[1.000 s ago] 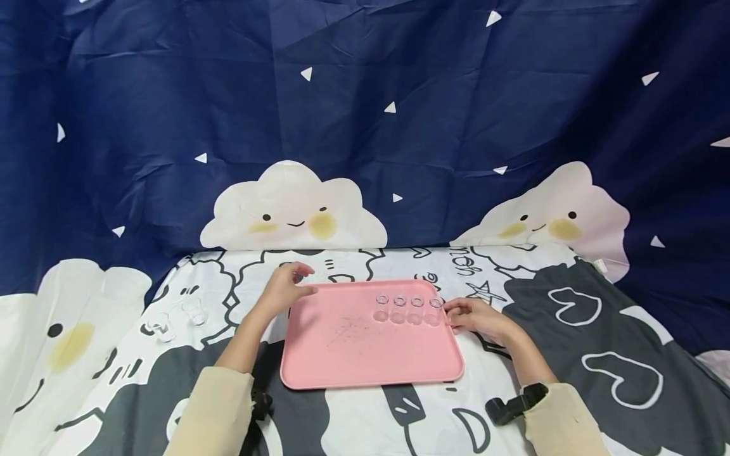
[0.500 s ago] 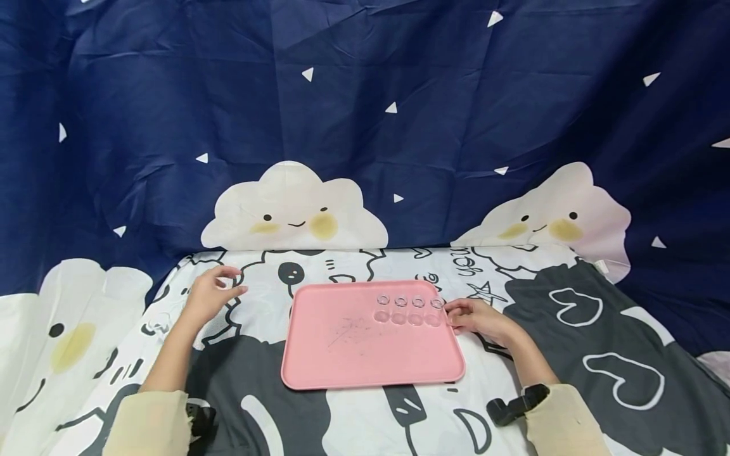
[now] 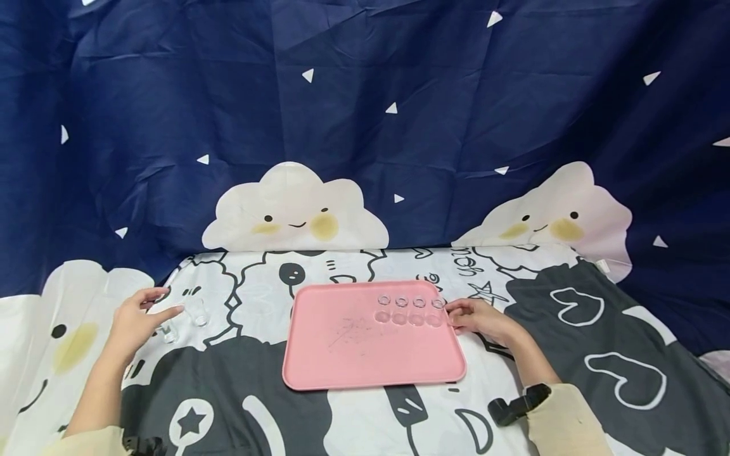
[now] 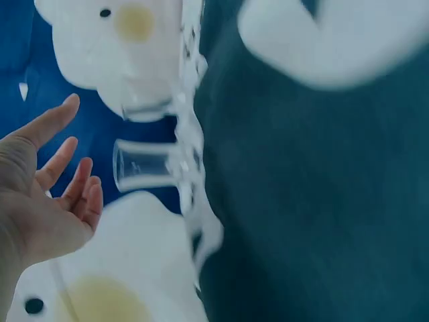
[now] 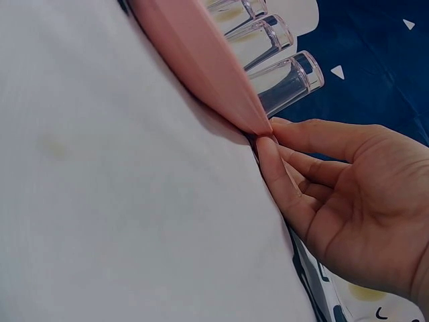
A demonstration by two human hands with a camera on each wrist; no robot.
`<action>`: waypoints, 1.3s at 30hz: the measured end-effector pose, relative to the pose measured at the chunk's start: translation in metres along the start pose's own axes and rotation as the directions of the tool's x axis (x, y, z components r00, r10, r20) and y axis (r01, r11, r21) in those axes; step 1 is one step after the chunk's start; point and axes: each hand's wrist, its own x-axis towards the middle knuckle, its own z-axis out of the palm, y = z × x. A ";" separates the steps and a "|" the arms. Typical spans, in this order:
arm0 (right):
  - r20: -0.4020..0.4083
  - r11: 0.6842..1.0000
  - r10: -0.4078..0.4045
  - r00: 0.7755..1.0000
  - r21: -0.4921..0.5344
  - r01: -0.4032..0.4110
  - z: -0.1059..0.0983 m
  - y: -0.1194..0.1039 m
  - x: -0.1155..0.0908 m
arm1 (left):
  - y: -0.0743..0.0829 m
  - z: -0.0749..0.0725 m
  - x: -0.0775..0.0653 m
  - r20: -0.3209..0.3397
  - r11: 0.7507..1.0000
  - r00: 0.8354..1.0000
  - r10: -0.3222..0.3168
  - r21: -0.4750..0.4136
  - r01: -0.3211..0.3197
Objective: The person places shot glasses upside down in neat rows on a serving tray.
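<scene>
My left hand [image 3: 132,326] is beside two small clear glasses on the cloth at the left, its thumb and fingers spread and holding nothing. In the left wrist view one glass [image 4: 144,166] stands just past the fingertips, with another glass [image 4: 146,100] beyond it. On the right, my right hand [image 3: 479,318] pinches the right edge of a pink tray [image 3: 371,364] between thumb and forefinger. A row of several clear glasses [image 3: 401,310] stands at the tray's back right. The end glass [image 5: 291,84] is close to the right fingertips.
A black-and-white patterned cloth [image 3: 239,380] covers the surface under the tray. Behind it hangs a dark blue curtain [image 3: 353,114] with white clouds and triangles. Dark scratches or marks show on the tray's middle.
My left hand has moved from the tray's back left corner across to the left, up to the two glasses on the cloth. My right hand stays at the tray's edge.
</scene>
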 end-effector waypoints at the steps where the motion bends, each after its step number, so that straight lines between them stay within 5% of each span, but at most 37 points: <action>1: 0.000 1.000 -0.001 1.000 -0.001 0.001 0.000 0.000 0.000 | -0.015 0.000 0.002 0.019 0.999 0.999 -0.031 -0.030 0.031; 6: -0.001 1.000 -0.003 1.000 -0.006 0.003 0.000 -0.001 0.000 | -0.074 0.004 0.008 0.090 0.993 0.991 -0.095 -0.059 0.101; 17: 0.009 1.000 -0.003 1.000 -0.005 0.003 -0.001 -0.002 0.000 | -0.030 -0.008 -0.018 0.233 0.981 0.965 -0.120 -0.124 0.151; 24: 0.002 1.000 0.007 1.000 -0.005 -0.007 0.000 -0.002 -0.001 | -0.035 -0.003 -0.019 0.305 0.990 0.944 -0.125 -0.022 0.138; 29: -0.005 1.000 0.008 1.000 -0.004 -0.009 0.000 0.000 -0.001 | -0.041 0.001 -0.021 0.299 0.991 0.945 -0.133 0.036 0.128; 39: -0.002 1.000 0.000 1.000 -0.005 0.000 0.000 0.000 -0.001 | -0.052 0.004 -0.024 0.292 0.986 0.943 -0.161 -0.003 0.169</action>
